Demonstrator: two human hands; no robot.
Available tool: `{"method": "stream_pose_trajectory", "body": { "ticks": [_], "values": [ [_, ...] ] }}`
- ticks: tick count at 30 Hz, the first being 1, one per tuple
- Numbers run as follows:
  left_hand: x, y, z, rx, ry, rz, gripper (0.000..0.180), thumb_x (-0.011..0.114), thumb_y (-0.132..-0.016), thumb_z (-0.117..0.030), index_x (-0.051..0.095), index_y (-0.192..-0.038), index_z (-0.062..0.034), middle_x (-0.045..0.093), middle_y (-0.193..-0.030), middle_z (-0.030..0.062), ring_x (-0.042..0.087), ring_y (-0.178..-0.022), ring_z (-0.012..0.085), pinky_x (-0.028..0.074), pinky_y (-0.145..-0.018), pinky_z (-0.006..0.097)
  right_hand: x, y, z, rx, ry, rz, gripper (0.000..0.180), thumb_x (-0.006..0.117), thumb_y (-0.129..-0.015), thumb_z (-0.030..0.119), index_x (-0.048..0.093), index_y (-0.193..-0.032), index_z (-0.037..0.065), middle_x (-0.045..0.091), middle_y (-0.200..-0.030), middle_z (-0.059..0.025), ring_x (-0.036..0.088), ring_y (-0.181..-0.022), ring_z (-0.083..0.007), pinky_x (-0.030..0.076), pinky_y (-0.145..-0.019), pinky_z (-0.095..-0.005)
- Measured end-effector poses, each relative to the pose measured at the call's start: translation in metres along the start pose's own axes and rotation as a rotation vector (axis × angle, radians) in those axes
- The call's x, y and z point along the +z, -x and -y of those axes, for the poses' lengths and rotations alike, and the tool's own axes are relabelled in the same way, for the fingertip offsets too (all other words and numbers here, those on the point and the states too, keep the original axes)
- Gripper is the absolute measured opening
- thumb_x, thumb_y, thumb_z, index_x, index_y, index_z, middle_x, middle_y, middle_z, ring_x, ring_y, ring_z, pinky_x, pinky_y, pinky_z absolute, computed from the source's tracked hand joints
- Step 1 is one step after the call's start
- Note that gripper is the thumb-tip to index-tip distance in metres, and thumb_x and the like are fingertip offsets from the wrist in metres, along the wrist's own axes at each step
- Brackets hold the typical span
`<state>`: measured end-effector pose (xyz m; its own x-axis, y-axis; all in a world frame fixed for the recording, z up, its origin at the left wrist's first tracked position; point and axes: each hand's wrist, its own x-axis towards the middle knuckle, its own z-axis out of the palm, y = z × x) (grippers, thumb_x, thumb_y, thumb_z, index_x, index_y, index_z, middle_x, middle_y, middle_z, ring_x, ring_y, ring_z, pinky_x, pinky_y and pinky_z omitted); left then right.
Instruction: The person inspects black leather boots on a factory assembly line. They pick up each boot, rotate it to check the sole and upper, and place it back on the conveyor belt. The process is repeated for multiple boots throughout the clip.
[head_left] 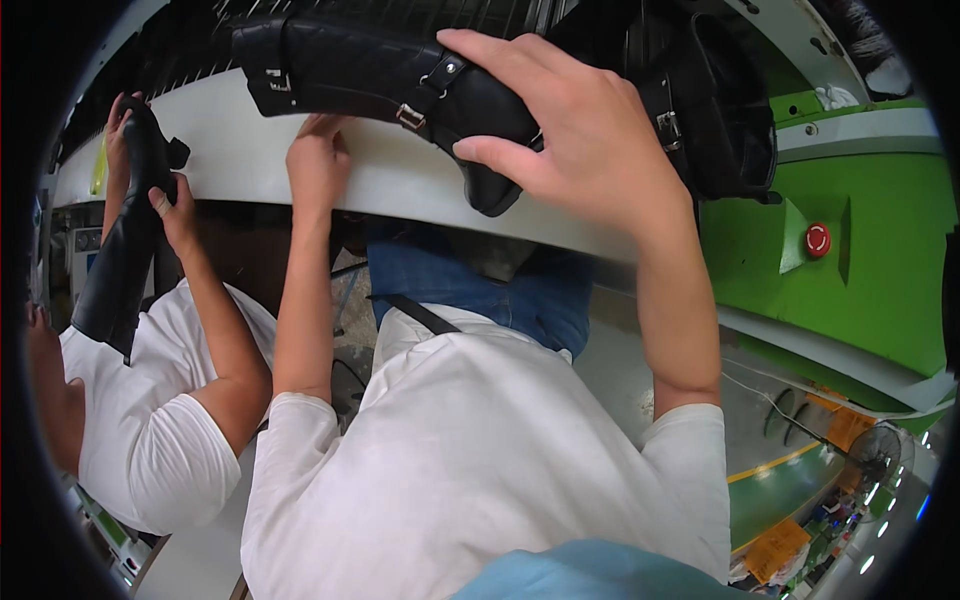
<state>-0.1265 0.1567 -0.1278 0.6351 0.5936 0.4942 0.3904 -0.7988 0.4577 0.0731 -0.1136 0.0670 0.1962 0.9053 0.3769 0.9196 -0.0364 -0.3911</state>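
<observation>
A black boot (370, 75) with quilted shaft and buckled straps lies on its side along the white work surface (400, 165), its toe pointing toward me. My right hand (590, 135) grips the boot around the foot, fingers stretched over the far side and thumb on the near side. Below the shaft's near edge, my left hand (318, 165) is closed with curled fingers. The boot's edge hides its fingertips, so what they hold does not show. Just right of my right hand is another black buckled boot (715, 110), its opening turned toward the right.
On the left a co-worker in a white shirt (150, 430) holds a plain black boot (125, 240) in both hands. A green machine panel (870, 290) with a red push button (817, 239) stands at the right. Dark slats (420, 15) run behind the work surface. A fan (875, 450) stands lower right.
</observation>
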Motion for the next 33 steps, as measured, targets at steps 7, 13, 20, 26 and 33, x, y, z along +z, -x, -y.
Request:
{"method": "stream_pose_trajectory", "body": {
  "ticks": [7, 13, 20, 26, 33],
  "values": [
    [-0.036, 0.002, -0.015, -0.006, 0.148, -0.147, 0.023, 0.072, -0.096, 0.002, 0.082, -0.116, 0.0018, 0.081, -0.107, 0.0255, 0.081, -0.1, 0.0365, 0.059, -0.091, 0.038, -0.009, 0.0, 0.0, 0.01, -0.035, 0.05, 0.076, 0.091, -0.088, 0.031, 0.064, -0.158, 0.02, 0.075, -0.122, -0.0117, 0.078, -0.101, -0.0376, 0.063, -0.085, -0.0491],
    [-0.127, 0.015, -0.115, 0.069, 0.176, -0.309, 0.016, 0.069, -0.088, 0.013, 0.082, -0.094, 0.0045, 0.08, -0.093, 0.0132, 0.077, -0.087, 0.0234, 0.058, -0.085, 0.033, -0.027, 0.013, -0.019, 0.065, -0.159, 0.116, 0.077, 0.092, -0.088, 0.027, 0.062, -0.158, 0.016, 0.075, -0.124, -0.0137, 0.076, -0.105, -0.0394, 0.062, -0.09, -0.0489],
    [-0.17, -0.012, -0.176, 0.522, 0.409, -0.418, 0.033, 0.065, -0.084, 0.011, 0.076, -0.114, 0.0053, 0.079, -0.115, 0.0238, 0.077, -0.112, 0.0396, 0.058, -0.112, 0.056, -0.008, 0.018, 0.011, 0.035, -0.068, -0.034, 0.079, 0.094, -0.084, 0.024, 0.065, -0.157, 0.02, 0.075, -0.118, -0.0099, 0.075, -0.098, -0.0359, 0.062, -0.084, -0.0454],
    [-0.149, -0.063, -0.197, 0.608, 0.012, 0.288, 0.072, 0.094, -0.074, -0.014, 0.074, -0.143, -0.0047, 0.079, -0.135, 0.0185, 0.076, -0.124, 0.0414, 0.059, -0.107, 0.047, 0.002, 0.016, 0.032, -0.065, -0.006, -0.063, 0.059, 0.097, -0.081, 0.023, 0.074, -0.135, 0.016, 0.075, -0.112, -0.0057, 0.076, -0.097, -0.0329, 0.062, -0.081, -0.0448],
    [-0.144, -0.07, -0.167, 0.483, 0.11, 0.45, 0.068, 0.1, -0.075, -0.028, 0.077, -0.134, -0.0028, 0.083, -0.113, 0.0158, 0.078, -0.101, 0.0415, 0.061, -0.09, 0.04, 0.022, 0.047, 0.025, -0.14, -0.217, -0.69, 0.061, 0.092, -0.088, 0.026, 0.07, -0.141, 0.004, 0.072, -0.132, -0.0159, 0.07, -0.121, -0.0355, 0.059, -0.102, -0.0459]
  ]
}}
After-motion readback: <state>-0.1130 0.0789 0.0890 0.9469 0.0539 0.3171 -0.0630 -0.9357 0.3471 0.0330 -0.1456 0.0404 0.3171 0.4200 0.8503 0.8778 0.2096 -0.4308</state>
